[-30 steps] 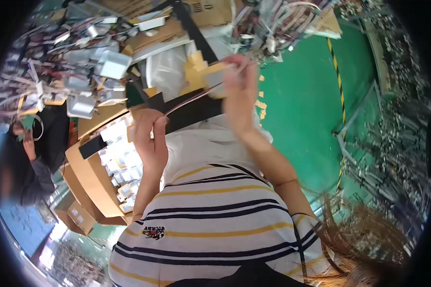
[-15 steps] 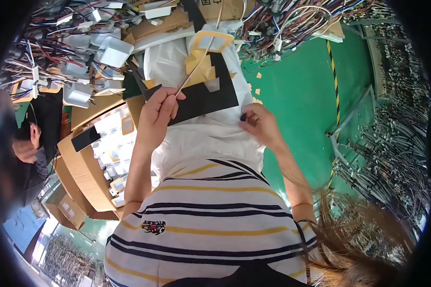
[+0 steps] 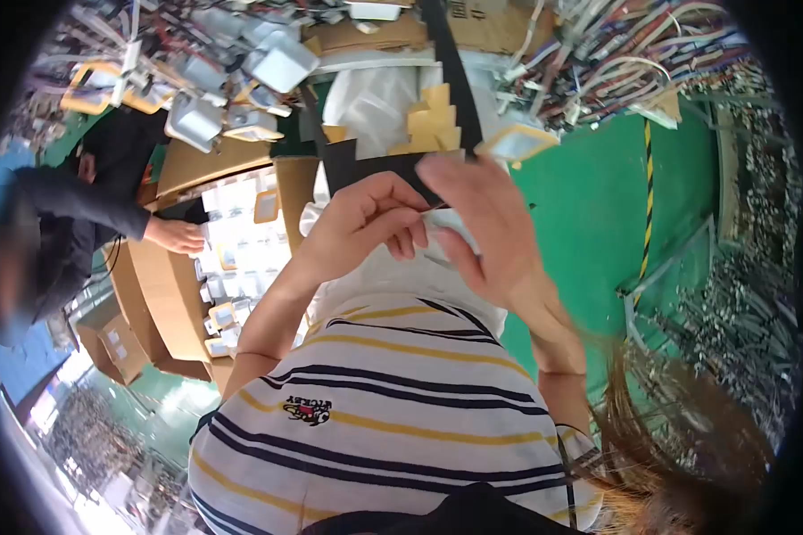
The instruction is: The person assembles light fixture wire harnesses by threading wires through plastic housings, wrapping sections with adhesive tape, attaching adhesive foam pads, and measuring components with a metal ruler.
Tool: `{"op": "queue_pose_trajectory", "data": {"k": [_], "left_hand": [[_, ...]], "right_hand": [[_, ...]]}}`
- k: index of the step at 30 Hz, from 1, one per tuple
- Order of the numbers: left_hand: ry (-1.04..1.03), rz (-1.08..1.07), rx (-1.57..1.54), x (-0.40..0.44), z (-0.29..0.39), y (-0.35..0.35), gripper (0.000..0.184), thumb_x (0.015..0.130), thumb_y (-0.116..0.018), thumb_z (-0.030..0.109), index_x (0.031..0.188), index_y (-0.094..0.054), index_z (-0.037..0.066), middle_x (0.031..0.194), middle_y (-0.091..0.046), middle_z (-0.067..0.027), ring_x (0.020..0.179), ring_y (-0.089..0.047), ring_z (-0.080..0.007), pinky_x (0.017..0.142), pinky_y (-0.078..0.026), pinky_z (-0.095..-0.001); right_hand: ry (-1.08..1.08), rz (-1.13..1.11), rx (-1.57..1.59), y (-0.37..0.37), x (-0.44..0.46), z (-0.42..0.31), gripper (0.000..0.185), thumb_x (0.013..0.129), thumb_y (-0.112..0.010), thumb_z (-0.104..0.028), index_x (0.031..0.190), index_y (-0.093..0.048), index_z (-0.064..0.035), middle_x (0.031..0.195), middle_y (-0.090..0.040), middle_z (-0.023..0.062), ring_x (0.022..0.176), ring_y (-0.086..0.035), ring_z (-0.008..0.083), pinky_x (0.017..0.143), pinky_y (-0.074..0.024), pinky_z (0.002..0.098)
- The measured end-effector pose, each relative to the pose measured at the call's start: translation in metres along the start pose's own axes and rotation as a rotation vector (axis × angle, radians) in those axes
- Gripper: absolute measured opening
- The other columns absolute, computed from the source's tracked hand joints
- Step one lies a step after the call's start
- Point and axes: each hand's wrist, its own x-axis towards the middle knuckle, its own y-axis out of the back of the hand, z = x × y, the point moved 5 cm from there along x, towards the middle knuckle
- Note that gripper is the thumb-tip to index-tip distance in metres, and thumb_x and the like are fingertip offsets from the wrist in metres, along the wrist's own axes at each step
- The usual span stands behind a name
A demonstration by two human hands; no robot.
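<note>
Narrow, that grip on the left hand [image 3: 366, 223], thumb and fingers curled close together, and what sits between them I cannot tell! Right hand [image 3: 500, 232] is just beside it, smeared by blur, its grip wide, thumb well off the fingers. And the panel [image 3: 516, 143], yellow-rimmed and pale in the middle, shows just past the right knuckles; whether the two touch, I can't say. Beyond the hands, yellow scraps [image 3: 433, 125] make an overlapping patch by a black sheet [image 3: 348, 168]. On to the writing: the striped shirt [image 3: 393, 428] carries a logo [image 3: 306, 410] in capitals, upside down from here, roughly "VICKEY", last letters uncertain. Up top, cardboard [image 3: 482, 31] bears printed characters, too small to read. Over on the left, a small carton [image 3: 111, 343] wears a white label, also beyond reading, while a co-worker's hand [image 3: 177, 235] is over the edge of a big carton [image 3: 165, 303] packed with white pieces [image 3: 232, 227].
</note>
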Motion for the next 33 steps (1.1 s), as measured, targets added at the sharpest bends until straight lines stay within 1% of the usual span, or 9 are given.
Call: {"op": "queue_pose_trajectory", "data": {"k": [2,4,6,9,17,26,29,32,33], "left_hand": [[-0.051,0.140,0.079,-0.007,0.007,0.010,0.013,0.098,-0.050,0.005,0.105,-0.057,-0.003,0.085,-0.067,-0.0103,0.071,-0.064,-0.0122,0.063,-0.053,-0.0238],[-0.120,0.257,0.084,-0.010,0.014,0.020,0.012,0.098,-0.052,0.006,0.105,-0.057,-0.003,0.088,-0.068,-0.0125,0.075,-0.067,-0.0146,0.066,-0.055,-0.0244],[-0.133,0.299,-0.059,-0.010,0.019,0.019,0.013,0.098,-0.051,0.007,0.106,-0.057,-0.003,0.088,-0.069,-0.0131,0.075,-0.068,-0.0166,0.067,-0.056,-0.0259],[-0.163,0.303,-0.142,-0.009,0.021,0.021,0.013,0.100,-0.050,0.010,0.102,-0.054,-0.002,0.085,-0.069,-0.0145,0.077,-0.070,-0.0194,0.069,-0.058,-0.0281],[-0.133,0.267,-0.267,-0.004,0.018,0.031,0.011,0.100,-0.048,0.010,0.098,-0.048,-0.001,0.087,-0.069,-0.0165,0.076,-0.070,-0.0196,0.069,-0.058,-0.0274],[-0.152,0.267,-0.231,0.000,0.020,0.033,0.014,0.098,-0.053,0.011,0.098,-0.056,-0.003,0.082,-0.069,-0.0141,0.073,-0.070,-0.0191,0.066,-0.058,-0.0267],[-0.132,0.274,-0.248,-0.001,0.022,0.033,0.010,0.097,-0.054,0.007,0.097,-0.057,-0.003,0.082,-0.069,-0.0136,0.072,-0.069,-0.0184,0.066,-0.058,-0.0264],[-0.178,0.273,-0.135,0.000,0.019,0.033,0.027,0.100,-0.053,0.022,0.107,-0.055,-0.003,0.085,-0.068,-0.0162,0.072,-0.069,-0.0201,0.065,-0.058,-0.0274],[-0.190,0.232,-0.196,0.000,0.019,0.032,0.039,0.099,-0.048,0.033,0.112,-0.052,-0.003,0.086,-0.068,-0.0176,0.071,-0.069,-0.0214,0.064,-0.058,-0.0282]], "right_hand": [[-0.087,-0.218,0.130,-0.023,0.015,0.007,0.029,0.079,-0.066,0.004,0.106,-0.063,-0.0047,0.089,-0.061,0.0086,0.083,-0.060,0.0253,0.070,-0.0476,0.0357],[-0.169,-0.197,0.283,-0.023,0.028,0.015,0.020,0.079,-0.067,0.002,0.098,-0.065,-0.0050,0.081,-0.057,0.0061,0.072,-0.056,0.0211,0.062,-0.0441,0.0329],[-0.253,-0.141,0.386,-0.023,0.037,0.017,0.009,0.080,-0.071,-0.002,0.088,-0.067,-0.0043,0.076,-0.055,0.0038,0.063,-0.052,0.0147,0.054,-0.0398,0.0274],[-0.279,-0.234,0.368,-0.018,0.051,0.017,0.007,0.080,-0.071,-0.003,0.087,-0.068,-0.0036,0.076,-0.055,0.0022,0.064,-0.050,0.0108,0.054,-0.0384,0.0257],[-0.315,-0.236,0.420,-0.027,0.062,0.021,0.008,0.079,-0.073,-0.004,0.085,-0.069,-0.0028,0.076,-0.055,0.0015,0.064,-0.047,0.0091,0.055,-0.0362,0.0225],[-0.381,-0.283,0.411,-0.023,0.066,0.027,0.006,0.078,-0.072,-0.005,0.082,-0.068,-0.0020,0.076,-0.056,0.0002,0.067,-0.050,0.0078,0.057,-0.0383,0.0225],[-0.402,-0.299,0.439,-0.023,0.065,0.028,0.005,0.078,-0.071,-0.005,0.081,-0.068,-0.0017,0.076,-0.057,0.0002,0.067,-0.051,0.0079,0.058,-0.0388,0.0224],[-0.382,-0.312,0.472,-0.023,0.065,0.029,0.006,0.080,-0.071,-0.005,0.083,-0.068,-0.0005,0.077,-0.055,0.0005,0.066,-0.048,0.0080,0.059,-0.0368,0.0224],[-0.363,-0.316,0.476,-0.023,0.066,0.029,0.007,0.080,-0.071,-0.004,0.083,-0.067,0.0000,0.078,-0.054,0.0007,0.066,-0.047,0.0081,0.059,-0.0358,0.0223]]}}
